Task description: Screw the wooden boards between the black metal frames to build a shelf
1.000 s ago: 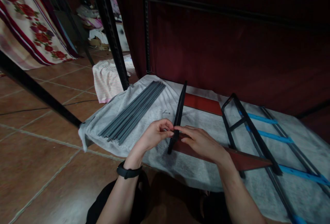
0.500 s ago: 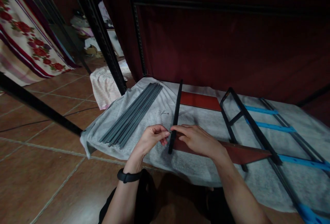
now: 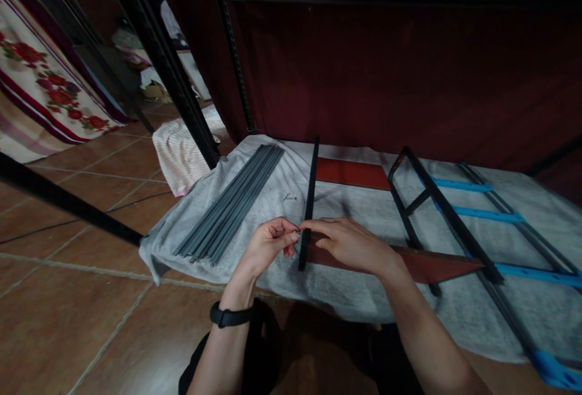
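Note:
My left hand [image 3: 271,242] is closed in a pinch on a small screw [image 3: 297,232] at the left side of a black metal bar [image 3: 310,201]. Over that bar reaches my right hand [image 3: 348,238], fingertips on its left side beside the screw and thumb on the other side. Under the right hand a brown board [image 3: 421,266] runs from the bar towards a black looped frame [image 3: 450,231]. Farther back, a red-brown board [image 3: 352,174] spans between the same bar and the frame. Several loose screws [image 3: 290,197] lie on the cloth left of the bar.
A bundle of grey tubes [image 3: 231,201] lies left on the grey cloth [image 3: 354,207]. Blue-and-black racks [image 3: 488,216] lie at the right. Black shelf posts [image 3: 159,56] rise at the left, and a dark red curtain [image 3: 386,80] hangs behind.
The view has shifted slightly. Both hands stay at the bar in nearly the same pose, the left still pinching the screw.

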Demonstrator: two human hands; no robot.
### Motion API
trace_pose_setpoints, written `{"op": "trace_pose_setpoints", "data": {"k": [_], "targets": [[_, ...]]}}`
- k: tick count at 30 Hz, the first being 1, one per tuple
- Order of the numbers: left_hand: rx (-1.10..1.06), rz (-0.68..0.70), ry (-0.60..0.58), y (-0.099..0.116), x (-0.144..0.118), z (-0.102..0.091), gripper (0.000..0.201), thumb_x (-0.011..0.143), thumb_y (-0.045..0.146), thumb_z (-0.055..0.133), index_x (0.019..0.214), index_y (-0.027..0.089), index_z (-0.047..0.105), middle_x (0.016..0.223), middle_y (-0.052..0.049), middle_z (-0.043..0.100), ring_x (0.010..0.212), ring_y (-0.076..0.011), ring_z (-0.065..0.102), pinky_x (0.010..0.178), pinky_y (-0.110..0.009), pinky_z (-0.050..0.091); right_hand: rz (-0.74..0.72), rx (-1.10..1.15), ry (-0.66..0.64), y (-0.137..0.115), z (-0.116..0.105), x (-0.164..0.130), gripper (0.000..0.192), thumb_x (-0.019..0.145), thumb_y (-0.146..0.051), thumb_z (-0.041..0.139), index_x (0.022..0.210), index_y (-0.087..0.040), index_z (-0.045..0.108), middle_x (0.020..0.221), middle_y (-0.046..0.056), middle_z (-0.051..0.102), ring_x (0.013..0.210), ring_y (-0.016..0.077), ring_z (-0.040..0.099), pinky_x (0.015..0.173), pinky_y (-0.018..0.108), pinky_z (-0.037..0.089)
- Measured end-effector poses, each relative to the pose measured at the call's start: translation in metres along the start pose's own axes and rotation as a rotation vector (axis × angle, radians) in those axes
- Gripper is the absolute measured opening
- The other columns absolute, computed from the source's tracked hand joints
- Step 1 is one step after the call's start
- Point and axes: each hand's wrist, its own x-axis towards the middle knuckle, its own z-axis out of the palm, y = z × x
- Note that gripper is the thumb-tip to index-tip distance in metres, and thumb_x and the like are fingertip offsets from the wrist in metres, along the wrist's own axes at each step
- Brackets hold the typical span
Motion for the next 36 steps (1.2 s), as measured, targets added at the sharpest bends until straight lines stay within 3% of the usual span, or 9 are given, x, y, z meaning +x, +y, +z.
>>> {"op": "trace_pose_setpoints", "data": {"k": [25, 36], "targets": [[0.0, 0.015, 0.001, -0.0031, 0.0017, 0.0018, 0.028, 0.075, 0.038, 0.078, 0.079, 0.015, 0.062, 0.057, 0.004, 0.059, 0.05, -0.0081, 0.052, 0.052, -0.021, 0.042, -0.018, -0.005, 0.0, 0.0052, 0.0027, 0.0, 0.048, 0.09, -0.013, 0.05, 0.133, -0.033, 0.06, 0.126, 0.0, 0.068, 0.117, 0.0197, 0.062, 0.103, 0.036, 0.045], [-0.074, 0.13, -0.035, -0.0074, 0.0049, 0.0006, 0.027, 0.074, 0.029, 0.08, 0.087, 0.016, 0.061, 0.073, 0.002, 0.064, 0.061, -0.0094, 0.061, 0.059, -0.021, 0.047, -0.026, -0.025, 0.005, 0.0057, 0.003, -0.0006, 0.048, 0.09, -0.014, 0.049, 0.134, -0.031, 0.059, 0.128, 0.001, 0.067, 0.117, 0.02, 0.061, 0.102, 0.035, 0.045]]}}
